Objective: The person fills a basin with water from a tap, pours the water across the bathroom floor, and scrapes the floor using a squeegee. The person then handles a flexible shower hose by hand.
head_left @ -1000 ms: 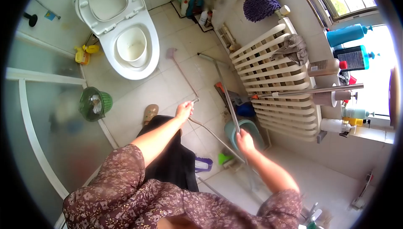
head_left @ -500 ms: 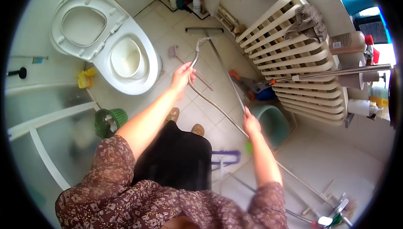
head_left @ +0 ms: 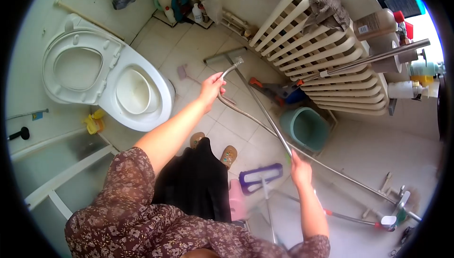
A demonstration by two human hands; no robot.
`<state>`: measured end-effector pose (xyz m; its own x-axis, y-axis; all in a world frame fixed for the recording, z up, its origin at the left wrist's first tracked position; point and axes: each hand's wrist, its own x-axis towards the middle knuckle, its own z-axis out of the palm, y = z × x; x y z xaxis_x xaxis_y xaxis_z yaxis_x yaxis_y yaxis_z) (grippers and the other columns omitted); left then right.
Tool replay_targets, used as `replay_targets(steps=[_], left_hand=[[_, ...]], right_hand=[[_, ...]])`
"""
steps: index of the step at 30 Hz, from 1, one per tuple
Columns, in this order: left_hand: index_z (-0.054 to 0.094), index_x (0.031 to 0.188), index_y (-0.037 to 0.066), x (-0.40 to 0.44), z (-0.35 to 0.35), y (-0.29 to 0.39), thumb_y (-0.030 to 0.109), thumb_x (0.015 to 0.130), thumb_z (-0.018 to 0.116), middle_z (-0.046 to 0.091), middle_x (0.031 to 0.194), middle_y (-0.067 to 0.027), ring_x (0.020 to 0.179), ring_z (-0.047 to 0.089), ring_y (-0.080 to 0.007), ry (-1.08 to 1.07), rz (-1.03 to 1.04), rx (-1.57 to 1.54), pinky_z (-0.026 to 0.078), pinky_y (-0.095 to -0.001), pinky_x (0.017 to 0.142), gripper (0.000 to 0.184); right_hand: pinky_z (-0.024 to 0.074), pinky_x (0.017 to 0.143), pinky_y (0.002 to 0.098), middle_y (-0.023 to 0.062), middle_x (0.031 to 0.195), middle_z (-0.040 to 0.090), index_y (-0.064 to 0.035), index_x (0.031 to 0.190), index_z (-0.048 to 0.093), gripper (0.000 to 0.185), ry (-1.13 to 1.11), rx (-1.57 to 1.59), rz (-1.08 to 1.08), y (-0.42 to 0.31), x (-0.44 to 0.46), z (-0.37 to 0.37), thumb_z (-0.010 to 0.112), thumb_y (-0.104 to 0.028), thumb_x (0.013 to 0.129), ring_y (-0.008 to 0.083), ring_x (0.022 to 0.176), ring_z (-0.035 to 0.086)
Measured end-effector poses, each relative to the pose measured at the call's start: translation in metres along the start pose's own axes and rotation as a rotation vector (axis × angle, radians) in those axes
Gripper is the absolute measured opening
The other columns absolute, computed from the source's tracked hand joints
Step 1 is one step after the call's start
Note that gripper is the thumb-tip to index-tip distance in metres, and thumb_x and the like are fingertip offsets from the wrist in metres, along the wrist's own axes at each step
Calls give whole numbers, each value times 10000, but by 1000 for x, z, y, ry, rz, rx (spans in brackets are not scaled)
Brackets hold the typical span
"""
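Note:
My left hand (head_left: pixel 212 90) is closed around a grey flexible hose (head_left: pixel 250 117), just behind its curved free end, which points up over the floor. The hose runs down to the right toward a shower fitting (head_left: pixel 401 205). My right hand (head_left: pixel 301 168) grips the metal pole of a floor squeegee (head_left: pixel 257 98). The squeegee's wide head (head_left: pixel 225 55) lies on the tiles close to the radiator, just beyond the hose tip. A pink-headed tool (head_left: pixel 182 72) lies on the floor beyond my left hand.
A toilet (head_left: pixel 163 98) holding a white bucket (head_left: pixel 134 91) is at the left. On the right are a white radiator (head_left: pixel 326 58) with a grey cloth (head_left: pixel 325 10) and a teal bucket (head_left: pixel 305 128). A purple-framed mop (head_left: pixel 260 177) and pink stool (head_left: pixel 236 200) are near my feet.
The view has shifted right and down. My left hand has raised the hose end away from the floor tool. The squeegee head has come round crosswise, and my right hand still holds its pole.

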<state>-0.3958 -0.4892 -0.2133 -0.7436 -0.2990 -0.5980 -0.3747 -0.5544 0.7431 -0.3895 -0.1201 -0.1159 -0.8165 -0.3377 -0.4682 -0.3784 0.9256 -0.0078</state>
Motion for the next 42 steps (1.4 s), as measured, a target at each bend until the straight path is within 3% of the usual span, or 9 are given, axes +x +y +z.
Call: replay_targets(steps=[2,9,18,21,22,27,34,38,42], left_hand=[[371,1164,45,0,-4,-7,190,826,424,475,872,-18,653,451,-81,16,11,-6,401,-220,615,371],[425,1129,65,1,2,-13,162,820,439,491,821,0,619,469,-67,104,24,-40,401,-203,551,325],[446,1107,56,3,36,-15,149,820,425,488,813,2,603,453,-65,50,0,9,390,-199,541,302],[418,1131,49,2,45,-20,153,820,427,495,845,-16,608,456,-71,31,-12,64,404,-209,558,329],[385,1161,45,1,49,-24,160,818,433,503,878,-32,615,462,-78,18,-33,102,417,-218,575,364],[385,1162,46,1,68,-28,155,817,432,506,866,-27,605,455,-71,-18,-48,147,414,-212,569,365],[461,1098,58,3,95,-26,151,825,419,498,774,-3,577,447,-59,-76,9,163,391,-192,533,292],[461,1099,62,3,110,-26,150,827,420,497,773,-1,577,447,-58,-77,-10,179,390,-192,530,289],[463,1094,65,10,111,-47,153,830,420,496,782,1,594,456,-58,-89,20,110,395,-197,528,282]], right_hand=[[388,606,368,119,636,551,-194,1114,432,321,135,9,-141,-20,49,6,422,-194,793,283,606,526],[420,676,389,109,824,580,-202,1042,469,260,1,49,21,-69,168,-14,378,-238,801,285,793,546],[416,715,395,136,904,555,-214,1092,461,317,-147,74,312,45,38,11,426,-263,780,300,835,526],[412,734,399,154,920,549,-186,1100,462,332,-265,168,443,45,-14,4,438,-254,776,314,860,520],[425,708,404,143,881,564,-246,1083,460,297,-209,210,454,55,-32,22,415,-267,789,319,823,535],[427,713,379,145,855,569,-208,1074,496,305,-107,433,569,33,-94,48,450,-255,776,307,812,543],[414,701,396,141,892,560,-212,1091,459,303,43,542,636,-15,-51,66,402,-250,795,318,829,529],[381,798,384,152,989,530,-171,1140,421,355,-163,650,779,-27,-13,91,397,-256,796,324,942,487],[366,812,368,171,1010,516,-128,1139,425,373,-202,686,667,-12,-58,100,422,-255,788,313,966,476]])
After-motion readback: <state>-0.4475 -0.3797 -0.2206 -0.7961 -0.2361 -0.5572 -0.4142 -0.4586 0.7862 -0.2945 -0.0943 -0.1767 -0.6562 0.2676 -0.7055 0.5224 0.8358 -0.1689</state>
